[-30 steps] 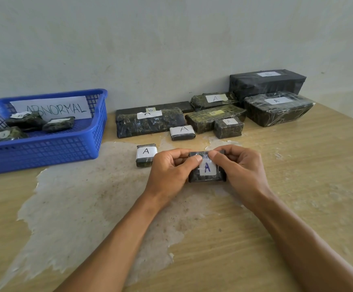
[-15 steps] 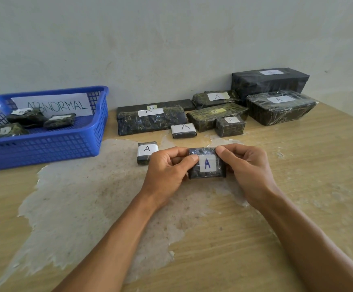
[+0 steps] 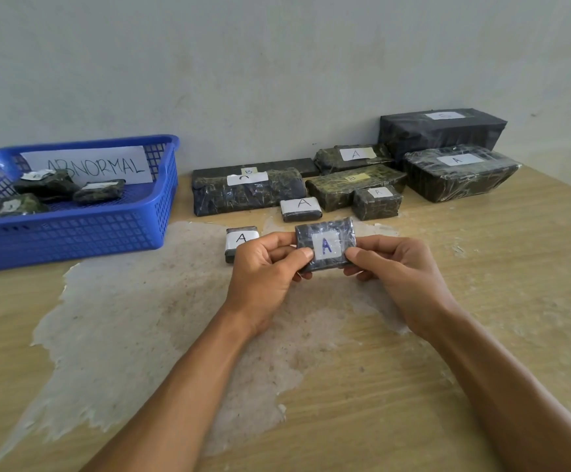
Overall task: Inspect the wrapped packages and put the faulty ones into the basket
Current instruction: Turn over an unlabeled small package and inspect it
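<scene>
Small wrapped package [image 3: 326,245] marked A is up off the table, pinched between my left hand [image 3: 264,274] and right hand [image 3: 396,272], whose fingers hide its back. Another A package [image 3: 240,240] sits half behind my left knuckles. Further back, the blue basket [image 3: 73,229] runs off the left edge, its packages' labels unreadable.

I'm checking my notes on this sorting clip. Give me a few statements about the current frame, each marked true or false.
1. Both hands hold one small package. True: the left hand and right hand grip the held package at its ends.
2. Its label reads B. False: it reads A.
3. The blue basket holds no packages. False: three dark packages lie in it.
4. The basket's sign reads ABNORMAL. True.
5. The held package rests flat on the table. False: it is tilted up, label toward the camera.
</scene>
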